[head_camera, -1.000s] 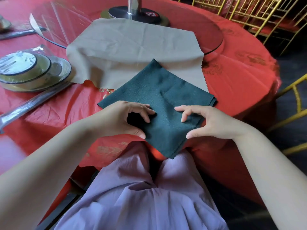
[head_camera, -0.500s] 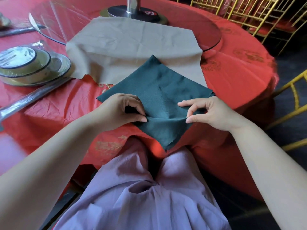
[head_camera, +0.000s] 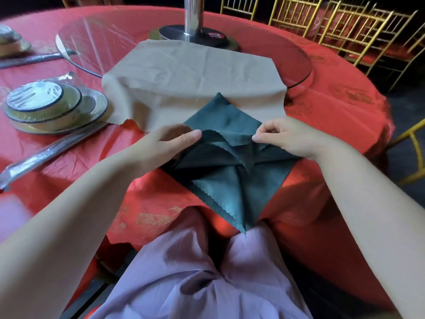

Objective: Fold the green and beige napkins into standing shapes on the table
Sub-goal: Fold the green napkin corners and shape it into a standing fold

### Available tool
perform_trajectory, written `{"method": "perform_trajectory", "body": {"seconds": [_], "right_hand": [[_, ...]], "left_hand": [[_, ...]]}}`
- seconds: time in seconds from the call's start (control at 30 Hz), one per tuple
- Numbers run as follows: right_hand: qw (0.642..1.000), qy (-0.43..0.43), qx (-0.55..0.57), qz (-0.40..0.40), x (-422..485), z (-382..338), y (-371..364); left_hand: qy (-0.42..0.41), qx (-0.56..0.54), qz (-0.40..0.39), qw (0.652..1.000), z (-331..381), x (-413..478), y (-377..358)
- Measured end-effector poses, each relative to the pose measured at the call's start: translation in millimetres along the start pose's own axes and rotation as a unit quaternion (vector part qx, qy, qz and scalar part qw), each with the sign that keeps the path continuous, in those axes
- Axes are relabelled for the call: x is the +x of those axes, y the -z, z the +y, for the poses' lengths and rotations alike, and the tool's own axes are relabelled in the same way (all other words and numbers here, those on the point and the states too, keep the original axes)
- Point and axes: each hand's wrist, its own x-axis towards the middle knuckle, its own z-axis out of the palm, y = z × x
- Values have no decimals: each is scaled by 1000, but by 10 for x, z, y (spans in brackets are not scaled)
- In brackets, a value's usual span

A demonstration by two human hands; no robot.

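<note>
Since the earlier frame, a top layer of the green napkin (head_camera: 227, 187) has been drawn farther up from the near edge of the table (head_camera: 333, 107) towards the napkin's far corner, and both hands have been carried away from that edge with it.

The raised fold is pinched at its left end by the left hand (head_camera: 165, 146). The thumb is laid flat on top of the cloth, and the fingers are mostly hidden beneath it. At the right end the same fold is nipped between thumb and forefinger of the right hand (head_camera: 287, 137), the other fingers being curled in.

Between the two hands the lifted layer is seen as a loose ridge, with further scalloped edges fanned below it. The napkin is set as a diamond at the near edge of the table. Its near corner is hung over that edge, against a lilac garment (head_camera: 184, 284) on the person's lap.

The napkin's far corner is laid over the beige napkin (head_camera: 190, 81). That napkin is spread flat, partly on the red tablecloth and partly up on the glass turntable (head_camera: 96, 42) in the middle of the table. A metal post (head_camera: 193, 14) is stood on the turntable just beyond it.

Towards the left edge of the table a plastic-wrapped stack of dishes (head_camera: 46, 104) is placed. A long wrapped utensil packet (head_camera: 57, 148) is laid just beside it, on the near side. Gilt chairs (head_camera: 345, 26) are ranged beyond the far right edge.
</note>
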Motion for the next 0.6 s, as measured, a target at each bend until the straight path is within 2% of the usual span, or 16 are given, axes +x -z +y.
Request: {"method": "perform_trajectory", "body": {"seconds": [0.1,0.17,0.23,0.3,0.43,0.53,0.6], "right_hand": [[996,-53,-65,23,230,67,-65],[991,-74,-91,62,306,96,-108],[993,-79,-44,82,301,78,-108],[995,-75,14,68,218,42,-57],[996,-82,7,33,87,90,39],[993,-94,6,66,103,96,34],[993,-84,-1,87,164,84,14]], "left_hand": [[20,12,21,1000,-55,-8,109],[21,120,68,990,-137,2,137],[6,184,122,975,-193,16,121],[-2,182,141,973,-217,27,90],[-3,183,142,973,-227,57,70],[6,188,143,972,-214,52,66],[3,190,175,966,-205,9,67]]}}
